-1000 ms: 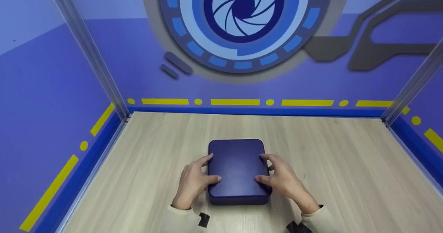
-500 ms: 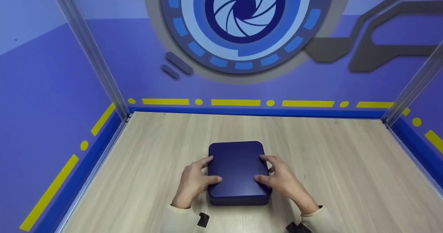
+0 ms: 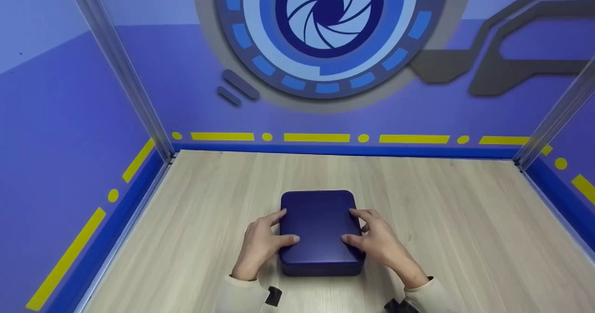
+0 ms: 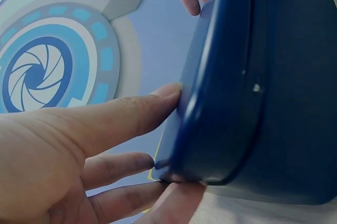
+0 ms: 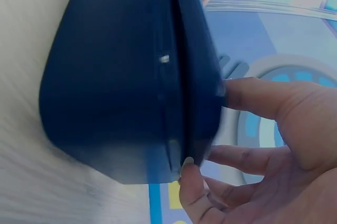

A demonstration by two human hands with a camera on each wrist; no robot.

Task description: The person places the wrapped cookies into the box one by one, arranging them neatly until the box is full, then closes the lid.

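Observation:
A dark blue rectangular box [image 3: 320, 227] with rounded corners and a lid lies flat on the table, near its front. My left hand [image 3: 260, 245] holds the lid's left edge, thumb on top and fingers at the side. On the opposite edge my right hand [image 3: 383, 238] grips the lid in the same way. The right wrist view shows a dark slit between the lid [image 5: 202, 76] and the lower part of the box [image 5: 110, 76]. From the left wrist, the box wall [image 4: 226, 103] shows a seam under the rim. What the box contains is hidden.
The light wood-grain table [image 3: 460, 220] is enclosed by a blue patterned back wall [image 3: 325, 117] and side walls. Metal posts [image 3: 121, 66] stand in both rear corners. Pale sleeves [image 3: 241, 294] with black straps cover the forearms.
The lid's far edge has come down slightly and toward me since a second ago. Both hands keep their hold in almost the same place.

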